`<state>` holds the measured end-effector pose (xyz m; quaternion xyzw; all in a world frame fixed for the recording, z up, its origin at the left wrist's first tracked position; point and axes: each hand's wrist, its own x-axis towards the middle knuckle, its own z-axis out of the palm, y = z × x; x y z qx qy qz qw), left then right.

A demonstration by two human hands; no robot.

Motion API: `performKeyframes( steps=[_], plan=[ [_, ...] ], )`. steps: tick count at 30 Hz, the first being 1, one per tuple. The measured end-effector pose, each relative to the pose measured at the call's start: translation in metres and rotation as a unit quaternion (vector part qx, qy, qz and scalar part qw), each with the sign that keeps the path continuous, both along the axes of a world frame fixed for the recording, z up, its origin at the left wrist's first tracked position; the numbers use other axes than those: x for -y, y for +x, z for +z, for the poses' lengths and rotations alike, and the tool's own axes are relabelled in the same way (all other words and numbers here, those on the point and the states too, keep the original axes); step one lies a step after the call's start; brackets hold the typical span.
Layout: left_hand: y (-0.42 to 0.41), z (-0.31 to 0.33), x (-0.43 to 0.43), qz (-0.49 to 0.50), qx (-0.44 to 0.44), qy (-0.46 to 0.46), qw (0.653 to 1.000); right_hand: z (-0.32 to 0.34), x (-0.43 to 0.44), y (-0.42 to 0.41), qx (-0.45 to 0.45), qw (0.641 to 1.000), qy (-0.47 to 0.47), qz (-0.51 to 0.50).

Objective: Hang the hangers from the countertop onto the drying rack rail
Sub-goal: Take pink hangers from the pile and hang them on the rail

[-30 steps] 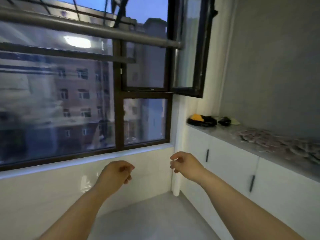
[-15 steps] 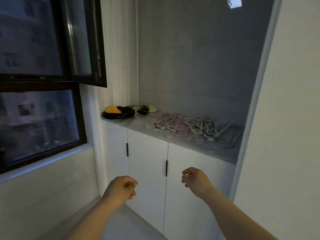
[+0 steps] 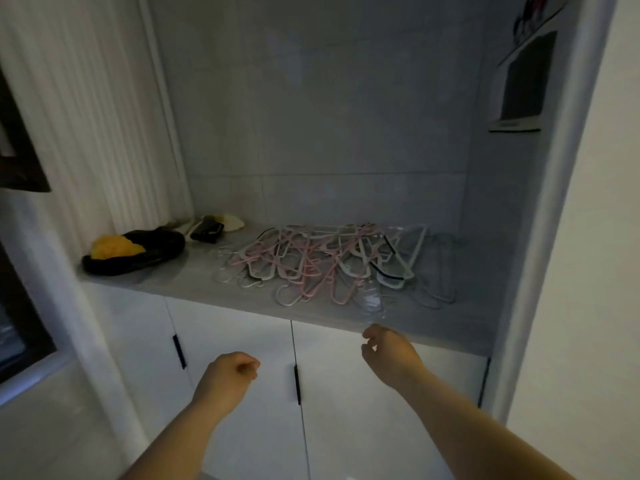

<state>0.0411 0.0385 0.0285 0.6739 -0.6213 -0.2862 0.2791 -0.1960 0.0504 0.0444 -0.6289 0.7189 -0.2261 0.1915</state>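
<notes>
Hovering at the tabletop (image 3: 194, 284) edge near tangled pink and white hangers (image 3: 311, 265), the right hand (image 3: 389, 353) has loosely curled, empty fingers; the left hand (image 3: 227, 375) is fisted, empty.

A black slipper (image 3: 138, 252) carrying a yellow bundle (image 3: 116, 247) is lying left of a black object (image 3: 207, 229); white cabinet doors (image 3: 346, 393) with black handles (image 3: 296, 384) are standing closed below; a wall shelf (image 3: 516, 124) is hanging upper right.

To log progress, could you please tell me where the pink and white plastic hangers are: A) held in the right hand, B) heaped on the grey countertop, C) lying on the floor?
B: the pink and white plastic hangers lie tangled on the grey countertop, and the right hand near its front edge holds nothing.
</notes>
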Motion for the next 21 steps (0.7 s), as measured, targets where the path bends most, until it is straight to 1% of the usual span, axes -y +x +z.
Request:
performKeyframes(
  steps=[3, 5, 9, 12, 15, 21],
  plan=[
    [0.006, -0.003, 0.038, -0.013, 0.074, 0.01, 0.997, -0.013, 0.029, 0.003, -0.06, 0.998, -0.013, 0.013],
    [0.008, -0.006, 0.056, -0.01, 0.089, 0.011, 0.996, -0.023, 0.046, 0.004, -0.086, 0.996, -0.012, 0.013],
    [0.013, -0.017, 0.078, 0.001, 0.048, 0.001, 0.999, -0.03, 0.086, 0.007, -0.161, 0.986, -0.038, 0.016],
    [0.015, -0.023, 0.09, 0.008, 0.018, -0.001, 1.0, -0.028, 0.12, 0.007, -0.193, 0.979, -0.037, 0.055],
    [0.017, -0.022, 0.103, 0.034, 0.006, -0.017, 0.999, -0.028, 0.147, 0.002, -0.222, 0.971, -0.03, 0.079],
    [0.0, -0.005, 0.151, 0.1, 0.016, -0.087, 0.991, -0.039, 0.17, -0.006, -0.209, 0.973, -0.043, 0.091]
  ],
)
